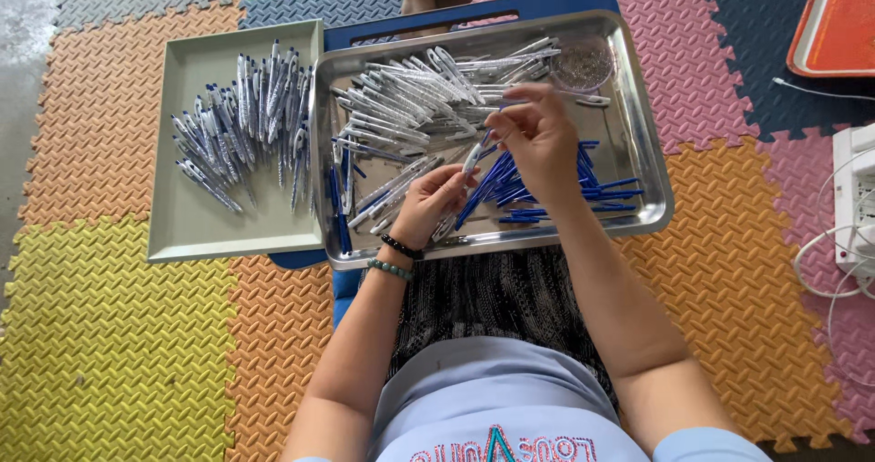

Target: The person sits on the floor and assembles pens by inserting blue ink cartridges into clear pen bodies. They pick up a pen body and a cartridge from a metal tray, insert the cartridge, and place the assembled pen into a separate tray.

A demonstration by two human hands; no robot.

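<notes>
My left hand (427,202) holds a white pen barrel (471,159) upright over the steel tray (649,161). My right hand (538,134) pinches its upper end with the fingertips. Under both hands lie blue pen refills (597,189) in a loose heap. White pen barrels (410,97) are piled in the tray's far half. A small clear round cup (583,61) with tiny parts sits in the tray's far right corner.
A grey-green flat tray (191,234) to the left carries a fan of assembled pens (241,120). Under the steel tray is a blue board (474,11). Coloured foam mats cover the floor. An orange tray (838,20) and white cables (843,261) lie at right.
</notes>
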